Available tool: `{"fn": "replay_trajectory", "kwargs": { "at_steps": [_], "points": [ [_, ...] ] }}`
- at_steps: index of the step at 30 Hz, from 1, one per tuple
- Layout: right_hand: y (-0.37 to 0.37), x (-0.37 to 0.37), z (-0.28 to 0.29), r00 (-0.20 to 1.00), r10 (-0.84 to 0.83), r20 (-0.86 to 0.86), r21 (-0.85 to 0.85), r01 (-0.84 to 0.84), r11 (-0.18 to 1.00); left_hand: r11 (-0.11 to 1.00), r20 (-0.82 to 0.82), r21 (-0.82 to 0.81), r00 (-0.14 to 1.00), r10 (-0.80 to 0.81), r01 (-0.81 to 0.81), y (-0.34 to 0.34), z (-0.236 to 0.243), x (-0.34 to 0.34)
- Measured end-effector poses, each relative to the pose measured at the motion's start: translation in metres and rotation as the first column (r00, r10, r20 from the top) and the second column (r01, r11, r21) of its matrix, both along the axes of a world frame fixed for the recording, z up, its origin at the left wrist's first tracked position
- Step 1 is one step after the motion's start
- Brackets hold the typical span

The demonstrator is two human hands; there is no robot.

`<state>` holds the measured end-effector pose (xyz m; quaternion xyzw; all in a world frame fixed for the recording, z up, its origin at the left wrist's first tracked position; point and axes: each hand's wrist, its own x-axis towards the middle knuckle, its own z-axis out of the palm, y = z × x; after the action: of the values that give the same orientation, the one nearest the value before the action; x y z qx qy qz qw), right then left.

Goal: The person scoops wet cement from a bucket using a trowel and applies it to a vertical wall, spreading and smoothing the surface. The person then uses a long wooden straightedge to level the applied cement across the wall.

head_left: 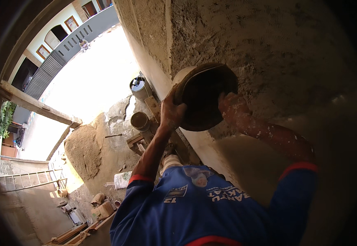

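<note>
Brown, rough plaster covers the wall point(276, 53) beside the raised bucket point(199, 108); the left hand point(172, 111) clasps its left side, probably bearing weight. The right hand point(233, 108) curls at the opposite edge, perhaps steadying; I can't tell what it encloses. Its mouth faces the person point(194, 205), its long axis running away, up-left.

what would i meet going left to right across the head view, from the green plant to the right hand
Green plant → sand mound → small open bucket → left hand → large dark bucket → right hand
</note>
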<state>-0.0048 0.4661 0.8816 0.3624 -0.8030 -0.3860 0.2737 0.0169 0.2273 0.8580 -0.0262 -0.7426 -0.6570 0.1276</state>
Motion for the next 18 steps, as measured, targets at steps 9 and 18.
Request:
{"fn": "replay_trajectory", "kwargs": {
  "at_steps": [9,18],
  "points": [
    [0.019,0.02,-0.001,0.868,0.168,0.468,-0.203,-0.079,0.976,0.997,-0.129,0.079,0.991,0.028,-0.018,0.0,-0.032,-0.003],
    [0.02,0.011,0.045,0.916,-0.072,0.395,-0.139,0.137,0.981,0.997,-0.232,0.07,0.973,-0.001,0.018,-0.001,-0.004,0.0]
  ]
}}
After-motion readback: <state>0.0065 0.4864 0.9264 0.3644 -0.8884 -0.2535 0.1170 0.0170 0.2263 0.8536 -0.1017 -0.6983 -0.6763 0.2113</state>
